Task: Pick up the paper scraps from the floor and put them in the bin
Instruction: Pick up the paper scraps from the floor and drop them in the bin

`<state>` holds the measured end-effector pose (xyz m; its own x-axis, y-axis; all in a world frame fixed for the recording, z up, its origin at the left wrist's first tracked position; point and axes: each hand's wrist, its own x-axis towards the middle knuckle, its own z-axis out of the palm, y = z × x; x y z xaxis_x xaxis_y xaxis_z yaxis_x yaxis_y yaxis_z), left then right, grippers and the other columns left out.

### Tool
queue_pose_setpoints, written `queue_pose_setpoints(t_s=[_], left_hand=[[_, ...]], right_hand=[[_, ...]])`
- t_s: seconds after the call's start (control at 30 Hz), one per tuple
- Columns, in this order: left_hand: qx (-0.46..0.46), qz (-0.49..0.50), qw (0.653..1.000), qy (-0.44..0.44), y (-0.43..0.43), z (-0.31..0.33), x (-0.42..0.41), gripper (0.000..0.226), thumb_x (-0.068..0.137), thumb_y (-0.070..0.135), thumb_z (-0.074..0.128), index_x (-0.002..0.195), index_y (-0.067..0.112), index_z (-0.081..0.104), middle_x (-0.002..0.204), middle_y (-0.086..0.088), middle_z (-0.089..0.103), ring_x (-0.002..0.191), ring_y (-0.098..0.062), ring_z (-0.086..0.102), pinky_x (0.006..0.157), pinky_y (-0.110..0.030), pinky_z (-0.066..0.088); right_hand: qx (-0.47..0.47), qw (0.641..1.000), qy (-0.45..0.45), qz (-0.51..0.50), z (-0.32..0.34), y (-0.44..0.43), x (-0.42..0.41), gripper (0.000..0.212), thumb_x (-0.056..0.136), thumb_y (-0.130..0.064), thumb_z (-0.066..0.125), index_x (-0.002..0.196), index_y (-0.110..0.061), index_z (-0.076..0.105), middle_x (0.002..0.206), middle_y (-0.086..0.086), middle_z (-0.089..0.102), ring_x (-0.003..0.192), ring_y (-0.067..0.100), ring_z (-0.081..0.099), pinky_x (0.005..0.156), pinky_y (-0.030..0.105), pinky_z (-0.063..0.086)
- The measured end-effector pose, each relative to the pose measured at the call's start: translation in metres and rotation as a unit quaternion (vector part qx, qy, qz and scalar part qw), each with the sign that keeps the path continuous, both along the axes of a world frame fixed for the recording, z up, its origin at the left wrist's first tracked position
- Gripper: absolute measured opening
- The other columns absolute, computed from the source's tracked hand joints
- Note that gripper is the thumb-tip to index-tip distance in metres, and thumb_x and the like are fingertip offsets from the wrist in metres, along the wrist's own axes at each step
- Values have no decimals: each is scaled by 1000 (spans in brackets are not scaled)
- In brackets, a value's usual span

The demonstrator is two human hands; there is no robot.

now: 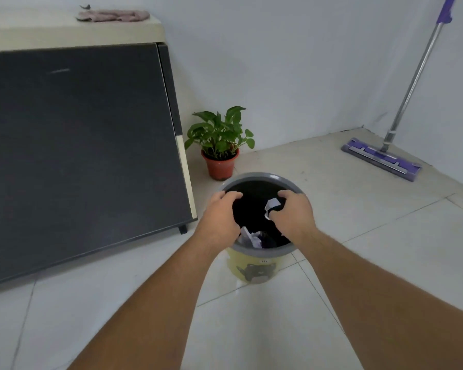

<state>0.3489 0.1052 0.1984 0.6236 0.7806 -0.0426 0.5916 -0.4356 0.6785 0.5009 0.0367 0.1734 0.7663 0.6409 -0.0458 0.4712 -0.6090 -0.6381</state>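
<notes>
The bin (259,178) stands on the tiled floor in the middle of the view; it has a yellow body, a grey rim and a dark inside. Both my hands hover over its mouth. My right hand (296,214) pinches a crumpled white paper scrap (271,206) between thumb and fingers, above the opening. My left hand (219,216) is curled palm down over the left rim, thumb apart from the fingers, with nothing visible in it. More crumpled paper scraps (250,238) lie inside the bin near its front wall.
A dark cabinet (78,145) with a pale top stands to the left, a cloth (112,16) lying on it. A potted green plant (221,145) sits just behind the bin. A purple flat mop (380,157) leans in the right corner.
</notes>
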Motion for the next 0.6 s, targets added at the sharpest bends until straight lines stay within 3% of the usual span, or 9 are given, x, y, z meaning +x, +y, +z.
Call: queue_pose_setpoints(t_s=[0.07,0.13,0.2,0.4,0.5,0.6], left_hand=[[9,24,1000,-12,7,-1,-18,67,84,-8,65,141,24,50,143,2,44,127,-20,51,93,-23,48],[17,51,998,-10,16,-7,-46,59,85,-1,67,138,24,53,140,0,46,124,-21,54,94,-27,48],[12,82,996,11,22,-16,-80,61,85,2,69,140,22,50,144,-3,45,126,-23,54,100,-32,46],[-16,148,986,77,24,-58,-193,65,83,18,75,142,21,48,144,-8,46,107,-20,57,87,-25,41],[-56,157,979,118,15,-94,-243,69,81,18,77,143,23,46,145,-7,42,93,-14,55,83,-21,40],[-89,126,976,156,1,-137,-281,76,77,19,77,145,25,44,147,-5,38,112,-14,53,91,-20,40]], right_hand=[[9,1000,8,-14,3,-1,-13,52,83,-17,66,133,-22,52,117,9,64,94,30,67,90,49,55],[25,1000,-2,3,5,-3,-37,47,86,-20,65,131,-21,53,119,6,60,90,27,66,89,49,55],[41,998,-18,33,6,-2,-72,43,87,-24,65,129,-24,55,121,1,55,92,22,64,92,45,54],[125,978,51,158,-18,12,-188,33,87,-23,65,120,-24,60,115,-8,52,105,12,56,97,31,49],[80,971,83,207,-58,10,-231,36,86,-24,65,121,-24,59,121,-5,52,109,15,57,98,33,48],[3,968,100,229,-110,1,-257,42,82,-23,68,123,-25,58,120,-2,52,112,17,55,101,32,45]])
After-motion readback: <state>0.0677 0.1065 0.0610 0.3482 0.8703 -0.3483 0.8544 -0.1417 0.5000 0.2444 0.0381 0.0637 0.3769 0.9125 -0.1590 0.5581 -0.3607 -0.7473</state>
